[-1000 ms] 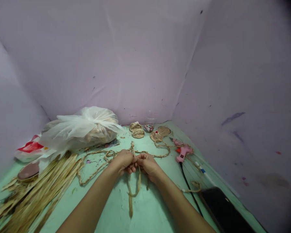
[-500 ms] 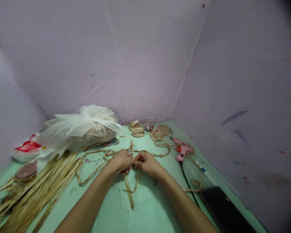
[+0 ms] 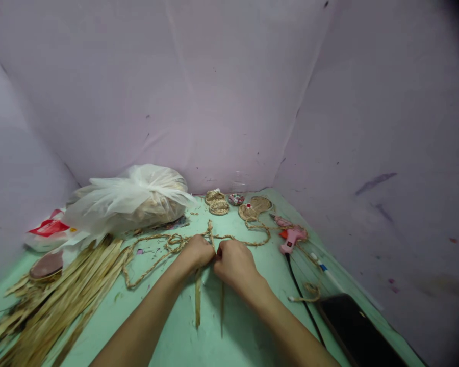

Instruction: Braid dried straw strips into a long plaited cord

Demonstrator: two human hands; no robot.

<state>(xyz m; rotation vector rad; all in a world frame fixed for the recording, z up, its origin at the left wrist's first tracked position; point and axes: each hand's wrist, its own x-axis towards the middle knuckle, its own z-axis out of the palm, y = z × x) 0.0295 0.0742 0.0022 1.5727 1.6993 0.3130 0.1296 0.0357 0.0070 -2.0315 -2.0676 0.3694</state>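
Close together over the green table, both my hands are closed on dried fibre strips. From under my left hand (image 3: pixel 199 252) a flat pale leaf strip (image 3: pixel 198 303) hangs toward me. Below my right hand (image 3: pixel 235 261) a thinner strip (image 3: pixel 222 313) hangs down; the fingertips are hidden behind the fist. A short twisted piece of cord (image 3: pixel 210 228) sticks up beyond the hands, seemingly joined to these strips. Behind it, a long twisted rope (image 3: pixel 145 278) lies in loops across the table, touching or passing near my left hand.
A bundle of dried leaf strips (image 3: pixel 67 293) lies left, near a white plastic bag (image 3: pixel 137 201). Coiled fibre pieces (image 3: pixel 219 207) sit at the back. Right are a pink glue gun (image 3: pixel 291 237) with its black cable (image 3: pixel 300 288), a pen (image 3: pixel 325 270) and a black phone (image 3: pixel 354 326).
My right hand has turned over, its back now facing up. The strip that looped below it now hangs straight, and the left strip has swung more upright.
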